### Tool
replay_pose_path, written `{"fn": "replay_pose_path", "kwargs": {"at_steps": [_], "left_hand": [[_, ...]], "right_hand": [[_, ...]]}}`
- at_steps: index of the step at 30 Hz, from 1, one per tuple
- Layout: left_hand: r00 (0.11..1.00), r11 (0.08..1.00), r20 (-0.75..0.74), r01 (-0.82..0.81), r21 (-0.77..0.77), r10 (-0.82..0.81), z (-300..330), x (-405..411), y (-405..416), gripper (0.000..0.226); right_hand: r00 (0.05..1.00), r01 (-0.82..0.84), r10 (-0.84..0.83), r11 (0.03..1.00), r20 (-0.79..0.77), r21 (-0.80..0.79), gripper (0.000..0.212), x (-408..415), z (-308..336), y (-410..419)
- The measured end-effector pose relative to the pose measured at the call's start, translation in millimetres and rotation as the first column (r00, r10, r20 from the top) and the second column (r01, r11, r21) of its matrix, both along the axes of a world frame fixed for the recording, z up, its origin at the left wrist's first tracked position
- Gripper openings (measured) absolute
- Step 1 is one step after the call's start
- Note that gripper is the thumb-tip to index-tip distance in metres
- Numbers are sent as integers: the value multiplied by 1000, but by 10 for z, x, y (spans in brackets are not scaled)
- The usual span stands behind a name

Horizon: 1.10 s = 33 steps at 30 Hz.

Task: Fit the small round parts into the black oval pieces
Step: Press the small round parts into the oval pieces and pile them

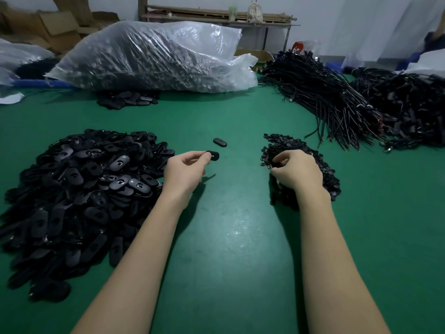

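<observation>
A big heap of black oval pieces (79, 196) covers the left of the green table (228, 237). My left hand (185, 172) pinches one black oval piece (213, 155) just above the table, right of that heap. A single oval piece (220, 142) lies on the table just beyond it. On the right sits a smaller pile of small round parts (289, 145). My right hand (297, 171) rests on this pile with fingers curled into the parts; what they hold is hidden.
A large clear plastic bag (154, 56) of black parts lies at the back, with a few oval pieces (127, 100) spilled before it. Bundles of black cables (337, 97) are stacked at the back right. Cardboard boxes (55, 27) and a shelf (216, 18) stand behind.
</observation>
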<state>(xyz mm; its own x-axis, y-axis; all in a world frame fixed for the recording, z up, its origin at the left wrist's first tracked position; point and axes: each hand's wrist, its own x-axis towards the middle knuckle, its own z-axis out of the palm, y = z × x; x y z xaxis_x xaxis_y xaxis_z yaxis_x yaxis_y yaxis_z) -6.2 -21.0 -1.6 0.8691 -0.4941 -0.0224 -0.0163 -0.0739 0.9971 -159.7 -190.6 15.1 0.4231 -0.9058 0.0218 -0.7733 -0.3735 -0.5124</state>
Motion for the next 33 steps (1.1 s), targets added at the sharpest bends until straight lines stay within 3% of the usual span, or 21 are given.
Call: {"fn": "replay_pose_path", "kwargs": {"at_steps": [5,11,14,16,19,21,27,33], "left_hand": [[1000,1000,-27,-2,10,2,2,20,12,6],[1000,1000,-14,22,5,-21,17,-4,32,10],[999,999,17,37,21,-37,16,3,46,9],[998,998,29,50,32,-51,17,3,37,9],[997,997,31,73,25,-74,21,-4,21,14],[996,996,17,85,20,-85,20,-5,17,17],[988,992,-95,119,-39,-122,20,-10,6,15],[979,986,-132,142,-86,-153,39,-30,20,13]], "right_hand": [[980,171,-166,985,112,-33,16,18,-73,30],[934,210,-179,975,310,-68,18,-2,-53,37],[890,94,-77,995,449,-15,16,37,-25,73],[788,-89,-35,981,615,170,12,104,13,170],[612,-406,-51,836,789,369,10,224,29,354],[567,-501,-64,765,821,405,11,299,3,439],[574,-568,-86,674,814,472,10,379,-64,533],[608,-532,-64,707,792,465,6,373,-55,562]]}}
